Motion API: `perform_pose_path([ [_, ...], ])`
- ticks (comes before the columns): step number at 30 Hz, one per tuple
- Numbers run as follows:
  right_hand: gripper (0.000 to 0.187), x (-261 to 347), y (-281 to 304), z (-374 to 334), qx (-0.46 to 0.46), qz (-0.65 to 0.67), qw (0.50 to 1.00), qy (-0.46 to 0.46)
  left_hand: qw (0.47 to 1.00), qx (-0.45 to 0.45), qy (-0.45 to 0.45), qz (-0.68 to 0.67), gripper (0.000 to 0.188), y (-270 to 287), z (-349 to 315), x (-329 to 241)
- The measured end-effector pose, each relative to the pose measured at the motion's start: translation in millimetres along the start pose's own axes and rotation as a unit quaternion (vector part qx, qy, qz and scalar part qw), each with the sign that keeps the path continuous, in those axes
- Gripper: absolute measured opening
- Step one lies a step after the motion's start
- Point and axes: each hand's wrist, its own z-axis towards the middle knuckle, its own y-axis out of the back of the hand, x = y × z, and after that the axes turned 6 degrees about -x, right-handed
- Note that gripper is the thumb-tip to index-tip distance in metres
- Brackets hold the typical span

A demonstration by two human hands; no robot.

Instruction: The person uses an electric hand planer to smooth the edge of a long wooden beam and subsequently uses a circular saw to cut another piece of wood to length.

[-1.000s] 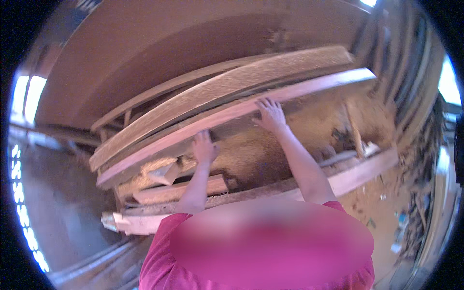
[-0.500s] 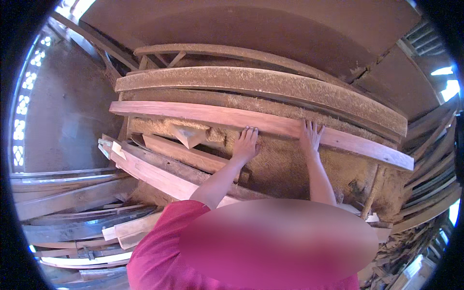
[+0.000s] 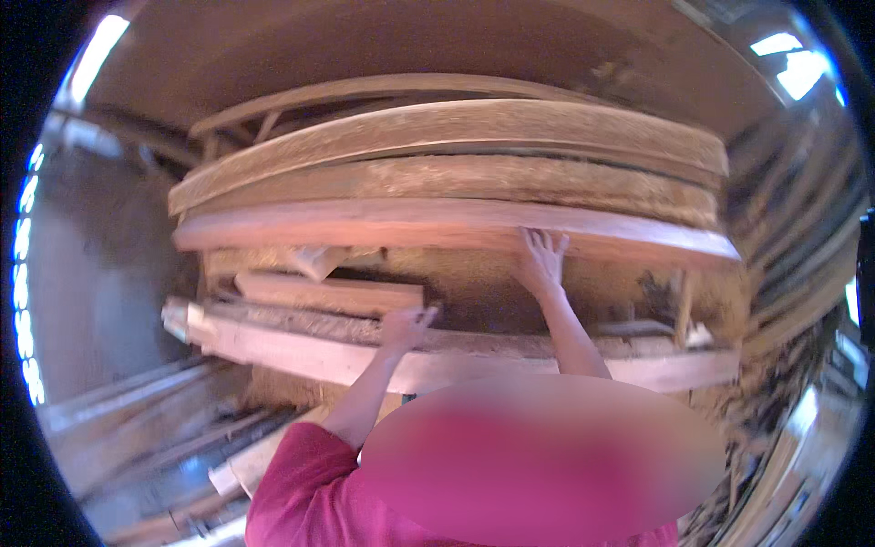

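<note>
A long reddish timber plank (image 3: 383, 226) lies across the workbench from left to right. My right hand (image 3: 544, 260) rests on its near edge, open, with fingers spread and pointing away. My left hand (image 3: 406, 330) is off the plank, above the near side of the bench beside a shorter wooden beam (image 3: 328, 294); it looks open and empty, though slightly blurred. Below it runs the bench's pale near beam (image 3: 301, 349). A small angled wood block (image 3: 316, 262) sits between the plank and the shorter beam.
Behind the plank stands a thick dusty beam (image 3: 474, 125), with a thin curved rail (image 3: 410, 84) farther back. Stacked boards (image 3: 807, 219) lean along the right side. More lumber (image 3: 137, 392) lies at the lower left. A short upright post (image 3: 684, 310) stands near the bench's right end.
My left hand has let go of the plank and moved down and left toward the near beam. The right hand stays on the plank. The whole view has shifted and turned.
</note>
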Motion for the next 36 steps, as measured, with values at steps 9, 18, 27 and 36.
perform_pose_path([
  [9, 0.097, -7, -30, 64, -0.261, 0.243, 0.816, -0.455, 0.841, -0.173, 0.32, -0.4, 0.05, 47, 118, 101],
  [18, 0.121, -83, -67, 54, -0.393, 0.59, 0.327, -0.625, 0.658, -0.08, 0.413, -0.625, 0.12, 22, 203, 120],
  [27, 0.097, -66, -38, 60, -0.331, 0.62, 0.335, -0.627, 0.658, -0.171, 0.369, -0.633, 0.081, 8, 216, 175],
  [36, 0.088, -79, -13, -100, -0.384, 0.509, 0.349, -0.687, 0.742, -0.133, 0.311, -0.579, 0.086, 7, 103, 142],
])
